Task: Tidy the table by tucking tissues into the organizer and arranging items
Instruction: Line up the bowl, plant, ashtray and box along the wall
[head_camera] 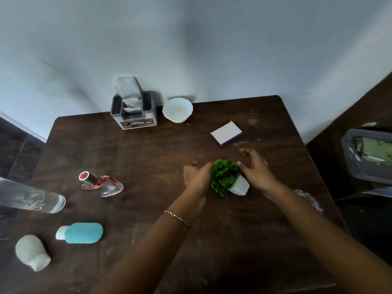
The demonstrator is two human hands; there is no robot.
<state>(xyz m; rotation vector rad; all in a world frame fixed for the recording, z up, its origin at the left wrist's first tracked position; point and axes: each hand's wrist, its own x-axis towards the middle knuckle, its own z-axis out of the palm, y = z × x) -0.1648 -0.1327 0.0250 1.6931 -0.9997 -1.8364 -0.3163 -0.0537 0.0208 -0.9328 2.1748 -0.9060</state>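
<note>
Dark wooden table point(131, 158) meets a pale wall. Near its middle the left hand point(197, 177) curls round the foliage of a tilted potted plant point(224, 177), while the right hand point(256, 172) rests against its white pot, fingers loose. Tissues point(129, 96) poke up from the grey organizer point(137, 118) at the far edge, beside a white bowl point(177, 109).

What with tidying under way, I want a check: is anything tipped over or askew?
Yes. The potted plant lies tipped between the left hand and right hand. On the left of the table, the perfume bottle, clear bottle and teal bottle lie on their sides. Tissues stick up out of the organizer.
</note>
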